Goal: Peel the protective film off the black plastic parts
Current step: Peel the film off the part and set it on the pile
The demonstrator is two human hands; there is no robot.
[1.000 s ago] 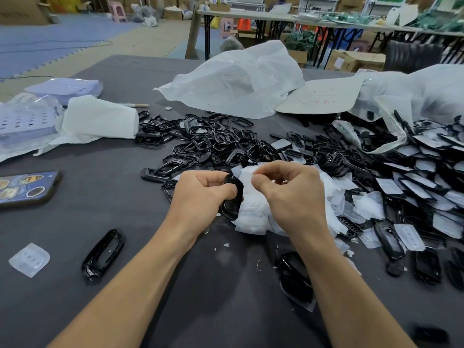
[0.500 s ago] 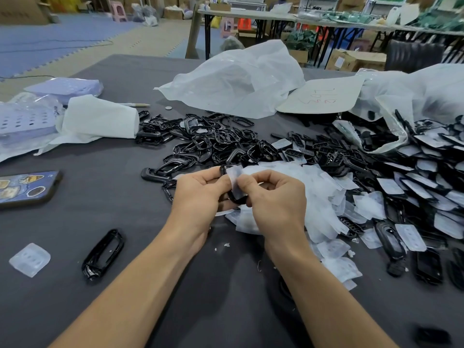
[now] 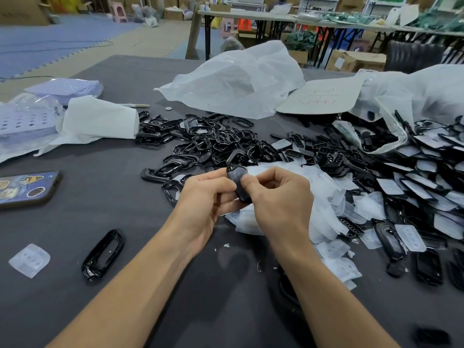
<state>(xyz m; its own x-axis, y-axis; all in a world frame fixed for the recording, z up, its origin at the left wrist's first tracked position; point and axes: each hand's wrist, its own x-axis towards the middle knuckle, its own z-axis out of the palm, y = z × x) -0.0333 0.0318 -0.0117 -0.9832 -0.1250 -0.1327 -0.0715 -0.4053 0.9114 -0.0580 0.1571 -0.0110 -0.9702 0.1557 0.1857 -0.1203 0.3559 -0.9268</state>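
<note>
Both hands meet over the middle of the dark table (image 3: pixel 125 172). My left hand (image 3: pixel 206 197) grips a small black plastic part (image 3: pixel 238 180) from the left, holding it roughly upright. My right hand (image 3: pixel 278 197) pinches the same part from the right, thumb pressed on its face. Whether film still covers that face I cannot tell. Just behind and right of the hands lies a heap of peeled white films (image 3: pixel 324 197). A pile of black frames (image 3: pixel 213 141) lies further back, and film-covered parts (image 3: pixel 421 187) spread over the right side.
A phone (image 3: pixel 25 189) lies at the left edge. A single black frame (image 3: pixel 103 254) and a clear film piece (image 3: pixel 29 259) lie front left. White tissue (image 3: pixel 98 119), a white plastic bag (image 3: pixel 233 81) and cardboard (image 3: pixel 321 96) sit at the back.
One second ago the hands pressed into the film heap with a black part. Half a second ago they pinched a white film between them. Now they hold a bare-looking black part, lifted slightly.
</note>
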